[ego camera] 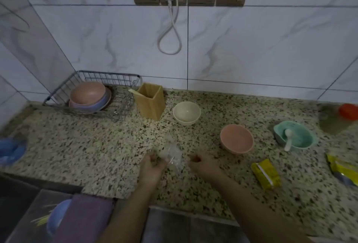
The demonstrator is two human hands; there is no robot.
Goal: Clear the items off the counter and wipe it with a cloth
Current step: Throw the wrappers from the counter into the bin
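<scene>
On the speckled granite counter (100,146), my left hand (153,167) and my right hand (203,164) both grip a clear plastic bag (173,154) near the front middle; its contents are blurred. Behind stand a cream bowl (187,112) and a pink bowl (236,138). A teal bowl (295,136) holding a white spoon (288,139) sits to the right. Two yellow packets lie at the right, one (266,174) near the front and one (342,168) at the frame edge. A purple cloth (85,221) hangs at the front edge.
A wire rack (124,99) at the back left holds pink and lilac dishes (88,95). Beside it stands a wooden utensil box (151,100). A red-lidded jar (338,116) is at the far right, a blue object (11,150) at the far left. A white cord (172,30) dangles down the tiled wall.
</scene>
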